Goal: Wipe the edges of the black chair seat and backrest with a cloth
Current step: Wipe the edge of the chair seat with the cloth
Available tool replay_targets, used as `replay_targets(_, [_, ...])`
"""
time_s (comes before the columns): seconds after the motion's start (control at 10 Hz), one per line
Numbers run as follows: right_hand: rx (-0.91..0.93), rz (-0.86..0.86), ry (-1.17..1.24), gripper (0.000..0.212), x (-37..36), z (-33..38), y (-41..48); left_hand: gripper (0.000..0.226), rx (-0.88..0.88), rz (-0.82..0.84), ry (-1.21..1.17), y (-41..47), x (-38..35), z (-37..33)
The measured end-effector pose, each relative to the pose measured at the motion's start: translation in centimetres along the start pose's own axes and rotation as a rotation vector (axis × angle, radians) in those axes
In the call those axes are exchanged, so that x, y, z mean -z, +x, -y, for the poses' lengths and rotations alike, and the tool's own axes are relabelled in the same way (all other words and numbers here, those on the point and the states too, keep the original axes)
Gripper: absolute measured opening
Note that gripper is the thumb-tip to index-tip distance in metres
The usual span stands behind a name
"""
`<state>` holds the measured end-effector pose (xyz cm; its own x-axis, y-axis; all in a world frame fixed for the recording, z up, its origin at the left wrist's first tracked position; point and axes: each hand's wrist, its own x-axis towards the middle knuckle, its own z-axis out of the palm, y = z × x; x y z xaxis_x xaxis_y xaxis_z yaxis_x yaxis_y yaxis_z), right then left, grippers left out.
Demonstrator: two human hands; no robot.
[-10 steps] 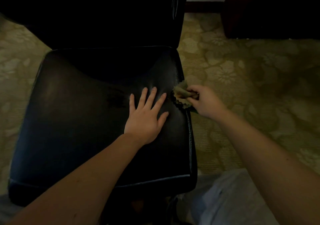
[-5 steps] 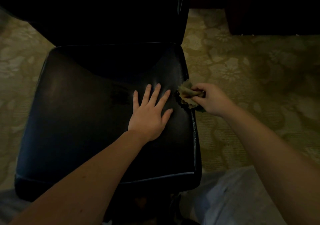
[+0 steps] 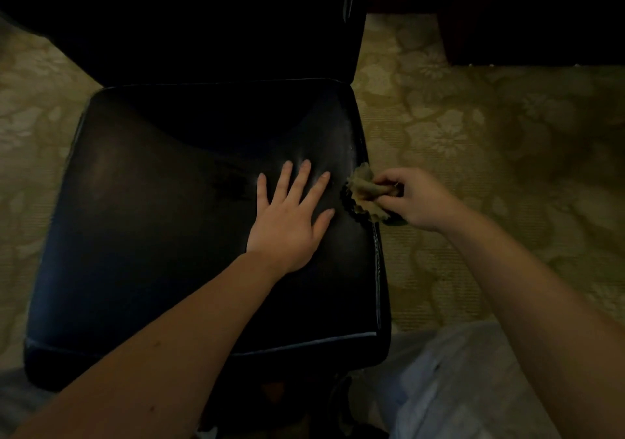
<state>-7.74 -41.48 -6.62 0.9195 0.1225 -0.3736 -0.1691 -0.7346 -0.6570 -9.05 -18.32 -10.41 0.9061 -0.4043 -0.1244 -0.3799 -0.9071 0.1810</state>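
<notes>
On the flowered carpet the black chair is standing square before the person. Its backrest is rising into shadow at the far side and its seat is spreading wide below. A dark piece of furniture is sitting beyond the seat's far right corner, and a pale trouser leg is showing by the near right corner. The left hand is lying flat on the seat just inside the right edge, fingers spread and straight, gripping nothing; it looks to be steadying the chair. The right hand is hanging just off that same edge, fingers and thumb pinching a small crumpled olive cloth. The cloth is touching the edge roughly midway between the far and near corners.

I'd judge the job to be only partly done. The cloth is working one stretch of the seat's right edge, and this dim light isn't telling me which lengths are already clean. The near edge, the left edge and the backrest's edges are all lying well apart from the cloth, so I'm taking them as work to come, though I can't be sure. I'm seeing no brands, labels or writing on anything.
</notes>
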Motion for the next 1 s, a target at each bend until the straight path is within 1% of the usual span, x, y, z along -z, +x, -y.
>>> replay_targets(0.1, [-0.008,0.068,0.005,0.02,0.6,-0.2,-0.1,0.062,-0.005,0.011,-0.008,0.0,0.1,0.0])
replay_targets(0.3, [-0.016,-0.185,0.037,0.026,-0.9,0.4,0.6,0.062,0.003,0.009,-0.005,0.0,0.1,-0.1])
replay_targets(0.4, [-0.003,-0.082,0.026,0.023,-0.7,-0.3,-0.2,0.062,-0.001,0.008,0.0,0.0,0.1,-0.1])
replay_targets(0.5, [-0.011,0.004,-0.045,0.025,0.0,-0.4,-0.4,0.062,-0.004,0.018,-0.002,-0.1,0.2,-0.1])
replay_targets(0.6, [-0.02,-0.082,-0.083,0.028,-0.4,0.3,0.1,0.062,-0.002,0.02,-0.009,-0.1,0.2,-0.1])
replay_targets(0.7, [-0.059,-0.237,0.023,0.028,-1.8,0.7,0.0,0.062,0.003,0.03,-0.006,0.1,0.4,0.0])
replay_targets(0.8, [-0.037,-0.367,0.031,0.028,-3.5,0.2,-0.9,0.063,0.004,0.051,0.001,-0.1,1.1,-0.2])
replay_targets(0.9, [-0.011,-0.384,0.001,0.024,-3.8,-0.4,-1.7,0.065,0.013,0.063,-0.032,-1.1,2.1,-0.4])
replay_targets(1.0, [0.028,-0.357,-0.033,0.019,-3.8,-0.8,-2.5,0.07,0.018,0.061,-0.04,-3.2,2.6,0.1])
